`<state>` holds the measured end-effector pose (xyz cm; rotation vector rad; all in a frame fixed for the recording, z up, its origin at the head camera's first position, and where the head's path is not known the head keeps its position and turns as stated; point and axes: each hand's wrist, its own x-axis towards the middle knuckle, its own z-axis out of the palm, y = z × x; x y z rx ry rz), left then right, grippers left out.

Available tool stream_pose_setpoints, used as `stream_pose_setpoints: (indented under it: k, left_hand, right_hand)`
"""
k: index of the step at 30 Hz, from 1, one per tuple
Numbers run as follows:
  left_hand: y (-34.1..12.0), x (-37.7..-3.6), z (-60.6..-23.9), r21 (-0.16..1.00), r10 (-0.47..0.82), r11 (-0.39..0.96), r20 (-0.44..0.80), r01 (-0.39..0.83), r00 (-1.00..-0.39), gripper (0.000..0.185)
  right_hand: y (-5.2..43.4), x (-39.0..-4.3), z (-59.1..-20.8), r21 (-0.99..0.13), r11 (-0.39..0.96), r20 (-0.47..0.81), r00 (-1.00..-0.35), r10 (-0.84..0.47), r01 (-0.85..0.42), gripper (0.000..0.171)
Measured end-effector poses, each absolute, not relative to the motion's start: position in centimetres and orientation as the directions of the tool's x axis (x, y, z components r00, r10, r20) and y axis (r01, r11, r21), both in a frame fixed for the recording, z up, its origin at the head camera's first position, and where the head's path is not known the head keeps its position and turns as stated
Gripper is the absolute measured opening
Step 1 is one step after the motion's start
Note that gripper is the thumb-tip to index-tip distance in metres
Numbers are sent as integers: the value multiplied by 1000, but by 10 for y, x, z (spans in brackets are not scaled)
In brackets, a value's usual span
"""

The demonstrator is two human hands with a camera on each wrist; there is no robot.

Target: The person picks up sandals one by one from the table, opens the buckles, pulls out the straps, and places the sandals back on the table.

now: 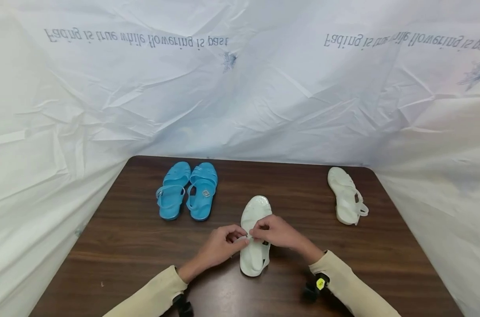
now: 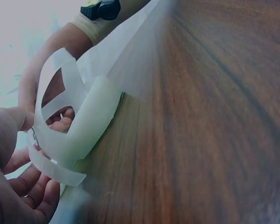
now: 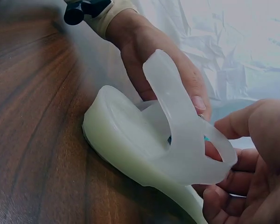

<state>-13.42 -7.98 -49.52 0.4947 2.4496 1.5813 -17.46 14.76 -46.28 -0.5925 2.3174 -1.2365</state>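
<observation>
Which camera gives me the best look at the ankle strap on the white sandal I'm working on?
The right wrist view: the strap arches clear above the heel, unobstructed. The left wrist view shows the strap close but partly blurred. In the head view, the left hand and right hand cover it.

On the tabletop (image 1: 125, 246) a sandal (image 1: 255, 229) lies at the near middle, the left hand (image 1: 220, 246) and right hand (image 1: 277, 232) on its strap; a sandal pair (image 1: 187, 189) lies behind to the left; another sandal (image 1: 344, 194) lies far right.
</observation>
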Motion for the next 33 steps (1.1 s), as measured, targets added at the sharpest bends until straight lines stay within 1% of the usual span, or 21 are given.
stream_pose_setpoints:
  k: [7,13,17,22,28,33]
  left_hand:
    - [-71,-133,-494,884,329,417,69,210,-942,17]
    - [-65,-133,-496,837,322,473,126,275,-938,6]
    - [-63,-132,-495,819,320,485,160,307,-934,6]
    - [-68,-130,-494,832,298,465,174,302,-939,8]
    - [-75,-129,-495,859,308,402,199,317,-930,12]
    - [-83,-129,-497,864,306,398,192,308,-932,14]
  right_hand:
    - [144,-174,-463,-898,427,-179,-798,-576,-106,20]
    - [144,-171,-462,-909,403,-161,-804,-573,-105,18]
    - [146,-169,-463,-912,399,-169,-807,-566,-89,18]
    - [147,-167,-465,-910,405,-175,-804,-568,-88,20]
    - [148,-168,-470,-924,377,-186,-799,-572,-56,22]
    - [155,-169,-474,-936,350,-178,-817,-549,-32,26]
